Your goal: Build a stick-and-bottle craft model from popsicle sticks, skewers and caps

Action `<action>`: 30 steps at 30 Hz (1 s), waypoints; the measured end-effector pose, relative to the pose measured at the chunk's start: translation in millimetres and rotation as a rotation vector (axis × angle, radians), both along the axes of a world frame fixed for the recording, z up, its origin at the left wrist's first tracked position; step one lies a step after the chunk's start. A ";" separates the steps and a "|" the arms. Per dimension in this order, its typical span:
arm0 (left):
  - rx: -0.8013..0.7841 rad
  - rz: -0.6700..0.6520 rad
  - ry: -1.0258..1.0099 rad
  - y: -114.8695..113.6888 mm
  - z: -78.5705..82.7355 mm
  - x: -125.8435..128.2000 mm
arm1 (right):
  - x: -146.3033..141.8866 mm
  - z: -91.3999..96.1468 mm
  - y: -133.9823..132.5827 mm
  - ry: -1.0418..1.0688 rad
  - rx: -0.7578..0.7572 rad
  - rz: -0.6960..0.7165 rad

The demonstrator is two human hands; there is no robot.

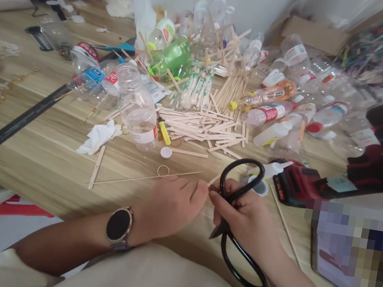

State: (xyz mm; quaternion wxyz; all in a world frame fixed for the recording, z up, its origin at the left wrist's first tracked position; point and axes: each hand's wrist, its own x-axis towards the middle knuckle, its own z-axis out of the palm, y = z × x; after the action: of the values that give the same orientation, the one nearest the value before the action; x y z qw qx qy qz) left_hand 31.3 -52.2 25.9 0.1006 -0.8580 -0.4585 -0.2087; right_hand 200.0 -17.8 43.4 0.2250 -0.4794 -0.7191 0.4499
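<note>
Left hand: fingers pinched together, tips meeting right hand at 3 o'clock; pinched item unclear.
Right hand: clamped around black scissors, loops at 12 and 6 o'clock.

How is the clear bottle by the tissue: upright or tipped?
Tipped. The bottle lies on its side on the table, just right of the tissue.

the wooden table carries plastic bottles, craft sticks, a thin skewer and a tissue.
</note>
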 end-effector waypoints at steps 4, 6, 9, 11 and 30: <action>-0.042 0.001 -0.050 2.5 -3.7 -1.4 | 0.0 -2.1 0.1 -0.010 -0.056 -0.006; -0.288 0.031 -0.139 3.4 2.0 -3.4 | 5.1 -6.4 0.2 -0.131 0.299 0.039; -0.614 0.039 -0.298 4.2 14.3 -6.0 | 13.4 -11.6 1.2 -0.360 0.921 0.200; -0.658 0.050 -0.308 4.0 18.8 -6.0 | 14.9 -12.2 2.4 -0.380 0.959 0.229; -0.963 0.107 -0.967 -0.6 14.0 0.6 | -0.2 0.0 0.4 0.216 -0.200 -0.020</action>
State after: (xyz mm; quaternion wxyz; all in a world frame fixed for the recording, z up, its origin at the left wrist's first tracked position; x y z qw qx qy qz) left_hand 31.9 -52.8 39.9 -0.4981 -0.5936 -0.5353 -0.3362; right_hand 199.8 -17.5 43.4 0.2567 -0.4555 -0.6376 0.5658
